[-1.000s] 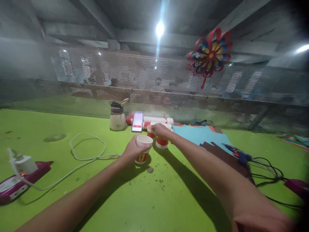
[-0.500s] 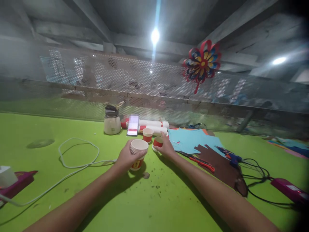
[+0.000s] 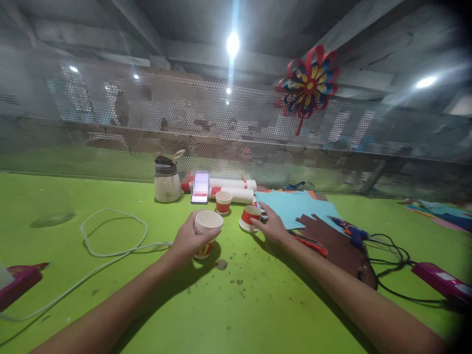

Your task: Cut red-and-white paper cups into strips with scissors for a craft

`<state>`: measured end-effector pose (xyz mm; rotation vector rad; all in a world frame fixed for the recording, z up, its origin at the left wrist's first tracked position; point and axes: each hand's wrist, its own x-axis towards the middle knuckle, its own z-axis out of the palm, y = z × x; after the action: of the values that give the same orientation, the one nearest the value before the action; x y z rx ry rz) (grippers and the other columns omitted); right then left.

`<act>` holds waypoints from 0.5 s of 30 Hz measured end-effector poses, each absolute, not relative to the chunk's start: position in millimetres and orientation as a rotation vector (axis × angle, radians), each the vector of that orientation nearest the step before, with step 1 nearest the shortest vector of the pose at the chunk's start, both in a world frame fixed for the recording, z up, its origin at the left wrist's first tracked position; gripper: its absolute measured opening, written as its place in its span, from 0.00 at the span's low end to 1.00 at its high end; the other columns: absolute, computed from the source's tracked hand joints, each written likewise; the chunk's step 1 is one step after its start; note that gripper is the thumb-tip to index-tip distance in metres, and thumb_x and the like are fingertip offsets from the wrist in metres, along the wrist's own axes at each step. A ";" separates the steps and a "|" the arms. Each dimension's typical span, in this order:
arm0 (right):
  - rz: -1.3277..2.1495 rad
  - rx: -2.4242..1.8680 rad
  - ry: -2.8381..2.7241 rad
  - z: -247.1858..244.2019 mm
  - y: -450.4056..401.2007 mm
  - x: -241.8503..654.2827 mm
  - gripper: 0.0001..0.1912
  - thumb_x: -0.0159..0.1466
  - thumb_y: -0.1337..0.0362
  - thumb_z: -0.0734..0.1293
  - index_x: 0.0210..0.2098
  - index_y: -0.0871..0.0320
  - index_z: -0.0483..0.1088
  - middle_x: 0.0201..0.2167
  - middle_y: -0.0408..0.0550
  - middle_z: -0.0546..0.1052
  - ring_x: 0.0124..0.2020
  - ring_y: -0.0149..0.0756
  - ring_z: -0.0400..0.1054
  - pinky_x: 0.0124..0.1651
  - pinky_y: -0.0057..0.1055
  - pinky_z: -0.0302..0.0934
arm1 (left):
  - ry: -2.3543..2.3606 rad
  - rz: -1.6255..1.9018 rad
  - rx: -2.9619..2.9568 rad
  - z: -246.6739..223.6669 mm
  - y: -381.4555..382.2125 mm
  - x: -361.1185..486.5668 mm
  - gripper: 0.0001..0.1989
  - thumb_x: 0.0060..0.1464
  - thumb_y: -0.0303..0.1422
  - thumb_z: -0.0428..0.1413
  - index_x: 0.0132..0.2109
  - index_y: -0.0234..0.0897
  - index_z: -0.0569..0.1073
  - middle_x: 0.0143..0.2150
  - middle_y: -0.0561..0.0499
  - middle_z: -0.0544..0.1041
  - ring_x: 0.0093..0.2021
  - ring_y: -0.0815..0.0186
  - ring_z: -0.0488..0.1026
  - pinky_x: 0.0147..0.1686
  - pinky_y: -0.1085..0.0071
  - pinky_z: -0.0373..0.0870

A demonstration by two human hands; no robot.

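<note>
My left hand (image 3: 190, 235) is wrapped round a stack of nested paper cups (image 3: 208, 220), white inside with a red and yellow print low on the outside. The stack stands upright, its bottom at or close to the green tabletop. To its right, a short red-and-white paper cup (image 3: 250, 216) sits with its wider white rim down. My right hand (image 3: 273, 223) is at that cup's right side, fingers apart and thumb near its lower edge; whether the thumb touches it I cannot tell. Another short red cup (image 3: 223, 202) stands mouth up behind them.
Behind the cups are a phone (image 3: 200, 188), white rolls (image 3: 234, 195) and a lidded jar (image 3: 167, 182). Light-blue paper (image 3: 285, 206), brown paper (image 3: 324, 246), red-handled scissors (image 3: 311, 244) and a blue glue gun (image 3: 352, 231) lie right. A white cable (image 3: 110, 255) loops left.
My right hand has drawn back to the right and its fingers have spread from the short cup, which now shows more fully. The left hand still grips the stack. The view has shifted slightly.
</note>
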<state>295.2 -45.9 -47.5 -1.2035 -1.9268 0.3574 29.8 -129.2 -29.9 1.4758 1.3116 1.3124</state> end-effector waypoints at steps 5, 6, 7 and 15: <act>0.105 -1.208 -2.094 -45.5 -67.2 277.1 0.20 0.64 0.61 0.67 0.55 0.57 0.65 0.61 0.52 0.62 0.62 0.51 0.54 0.61 0.57 0.48 | 1.290 1.305 1.487 -23.6 -135.4 37.1 0.28 0.42 0.44 0.64 0.49 0.42 0.66 0.48 0.42 0.75 0.48 0.51 0.73 0.49 0.49 0.69; 0.101 -1.216 -2.118 -44.6 -65.2 271.7 0.19 0.64 0.61 0.66 0.53 0.57 0.66 0.58 0.52 0.65 0.60 0.49 0.57 0.60 0.56 0.50 | 1.290 1.301 1.497 -23.2 -135.7 37.5 0.28 0.42 0.44 0.65 0.49 0.42 0.66 0.48 0.42 0.75 0.48 0.51 0.73 0.49 0.49 0.69; 0.109 -1.227 -2.134 -43.4 -61.2 266.8 0.17 0.65 0.60 0.66 0.52 0.58 0.67 0.55 0.52 0.68 0.57 0.47 0.61 0.58 0.53 0.54 | 1.295 1.303 1.507 -23.2 -135.7 37.4 0.28 0.42 0.43 0.65 0.49 0.42 0.66 0.48 0.42 0.75 0.48 0.51 0.73 0.49 0.49 0.69; 0.320 -1.286 -2.051 -28.8 -37.4 274.8 0.14 0.67 0.60 0.63 0.50 0.60 0.67 0.43 0.48 0.74 0.37 0.34 0.72 0.38 0.35 0.70 | 1.280 1.332 1.545 -24.3 -132.6 29.1 0.28 0.42 0.44 0.64 0.49 0.42 0.67 0.48 0.42 0.75 0.49 0.50 0.72 0.50 0.47 0.68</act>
<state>274.8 -37.4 -28.8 -1.2857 -2.0513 0.3204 29.1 -132.6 -24.3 1.5448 1.2804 1.3316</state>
